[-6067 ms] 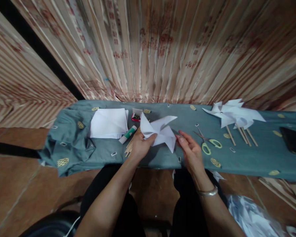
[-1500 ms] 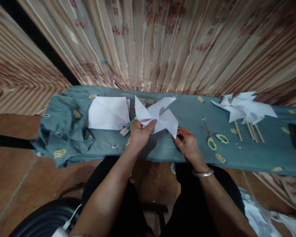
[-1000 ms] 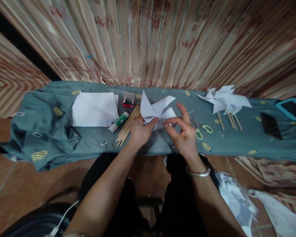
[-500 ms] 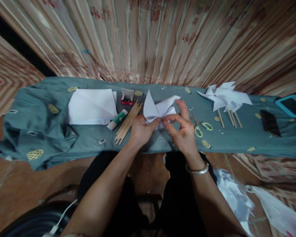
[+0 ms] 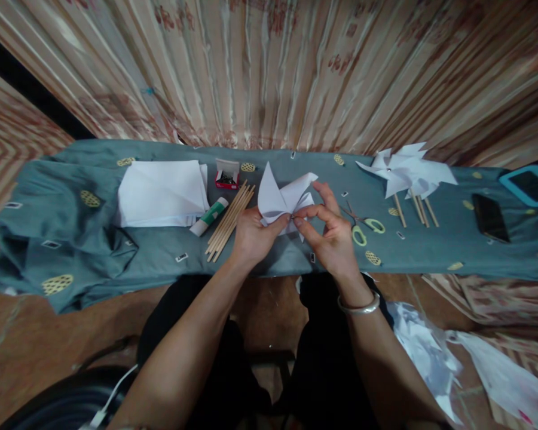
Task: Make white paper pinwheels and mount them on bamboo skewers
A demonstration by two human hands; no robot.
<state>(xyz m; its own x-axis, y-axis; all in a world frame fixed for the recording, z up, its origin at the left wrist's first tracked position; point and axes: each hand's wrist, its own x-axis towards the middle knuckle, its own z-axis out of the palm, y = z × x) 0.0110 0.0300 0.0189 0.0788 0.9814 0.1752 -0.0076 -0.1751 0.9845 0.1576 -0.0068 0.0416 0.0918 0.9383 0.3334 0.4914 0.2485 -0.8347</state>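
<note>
My left hand [image 5: 255,236] is closed on a white paper pinwheel [image 5: 281,196], its thumb pressed at the folded centre. The pinwheel's blades curl upward and one pointed tip stands up at the left. At the same centre, my right hand [image 5: 329,233] pinches a tiny dark thing between thumb and index finger, too small to make out. Its other fingers are raised beside the paper. Just right of that hand lie open scissors [image 5: 361,227] with light green handles. Several wooden sticks [image 5: 231,224] lie left of my left hand.
Farther left are a glue stick [image 5: 209,217], an open red box [image 5: 226,178] of small dark pieces and a white paper stack [image 5: 161,194]. To the right lie pinwheels on sticks [image 5: 407,170], a dark phone [image 5: 490,217] and a blue-framed device [image 5: 531,185]. A curtain [image 5: 260,77] hangs behind.
Both hands keep hold at the pinwheel's centre. The upper right blade has tilted slightly inward, and the right hand's raised fingers have shifted a little left. The view has moved slightly.
</note>
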